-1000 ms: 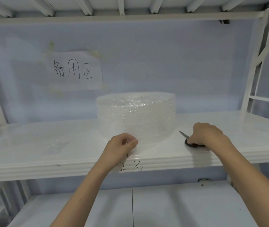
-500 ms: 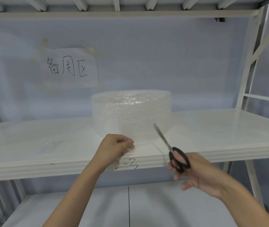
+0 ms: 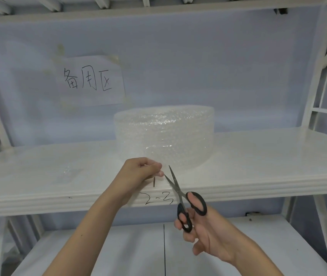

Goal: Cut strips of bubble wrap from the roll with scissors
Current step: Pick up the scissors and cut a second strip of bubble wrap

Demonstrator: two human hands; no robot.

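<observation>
The roll of bubble wrap [image 3: 164, 136] stands on end at the middle of the white shelf [image 3: 268, 156], a squat clear cylinder with its pebbled layers catching the light. Its loose end comes forward toward 6 o'clock, to the shelf's front edge, though the film is so clear there that its exact outline is hard to make out.

What has changed: a second ago the right hand [image 3: 204, 230] was down on the shelf at 3 o'clock of the roll, closing on the scissors [image 3: 180, 194]. Half a second ago it had lifted them clear with the blades together. Now the blades are parted in a narrow V, tips pointing toward 12 o'clock, just beside the left hand [image 3: 138, 174] and at the free end of the wrap. The left hand has stayed put throughout, fingers pinched shut on that loose end at the roll's foot.

So the pick-up looks finished and the first cut looks about to begin, with no cut visible yet.

The right hand is curled through the black handle loops, thumb in one and fingers in the other, spread just enough to hold the blades apart. Below the pinch, "2-3" [image 3: 158, 199] is handwritten on the shelf's front lip. On the wall at 11 o'clock hangs a paper sign [image 3: 91, 80].
</observation>
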